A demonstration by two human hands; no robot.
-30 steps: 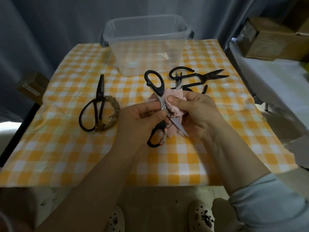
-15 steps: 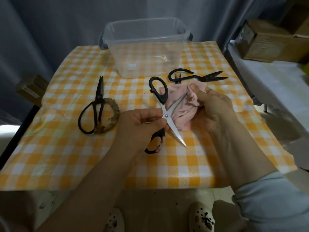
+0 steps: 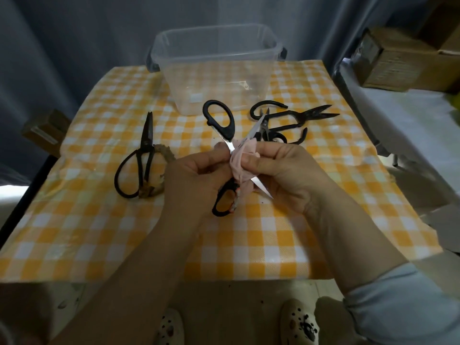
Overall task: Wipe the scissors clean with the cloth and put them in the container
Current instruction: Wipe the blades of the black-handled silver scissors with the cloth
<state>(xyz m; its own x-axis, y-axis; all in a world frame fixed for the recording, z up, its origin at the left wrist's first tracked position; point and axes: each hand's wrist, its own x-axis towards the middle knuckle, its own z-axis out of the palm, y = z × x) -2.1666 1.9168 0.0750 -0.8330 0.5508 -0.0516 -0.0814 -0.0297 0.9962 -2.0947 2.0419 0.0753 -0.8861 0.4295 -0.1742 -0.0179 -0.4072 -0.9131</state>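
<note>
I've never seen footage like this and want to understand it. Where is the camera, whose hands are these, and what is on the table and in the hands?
There is no machine here: the single picture comes from a camera worn on a person's head, looking down at their own two hands. The left hand holds a pair of black-handled scissors, blades spread open. The right hand pinches a pink cloth against the blades. On the checked table are a clear plastic container, one old dark pair of scissors at left, and more dark scissors beyond the hands.
</note>
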